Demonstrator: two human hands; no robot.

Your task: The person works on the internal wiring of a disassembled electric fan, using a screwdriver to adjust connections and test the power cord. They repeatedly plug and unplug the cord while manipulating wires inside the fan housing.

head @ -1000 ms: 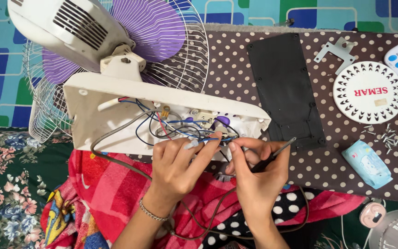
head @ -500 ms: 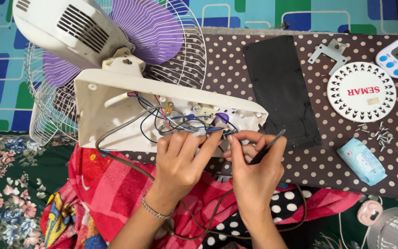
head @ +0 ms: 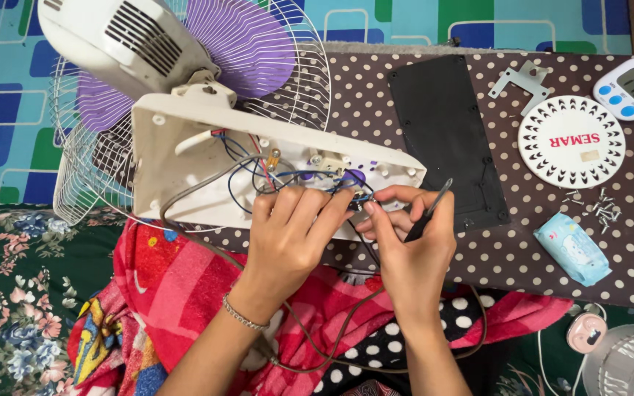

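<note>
Item: opened fan base (head: 185,158), cream plastic, lying just above both hands, wiring exposed.
Left hand (head: 291,235): fingers curled, tips pinching the coloured wires (head: 310,180) inside the base.
Right hand (head: 412,246): closed round a thin dark tool (head: 428,210), thumb and forefinger also at the wire ends.
Right of the hands: black cover plate (head: 445,139), loose screws (head: 596,205).
Risk, as judged: the tool could slip and nick insulation; tugging may snap a thin lead; screws could scatter if brushed.
</note>
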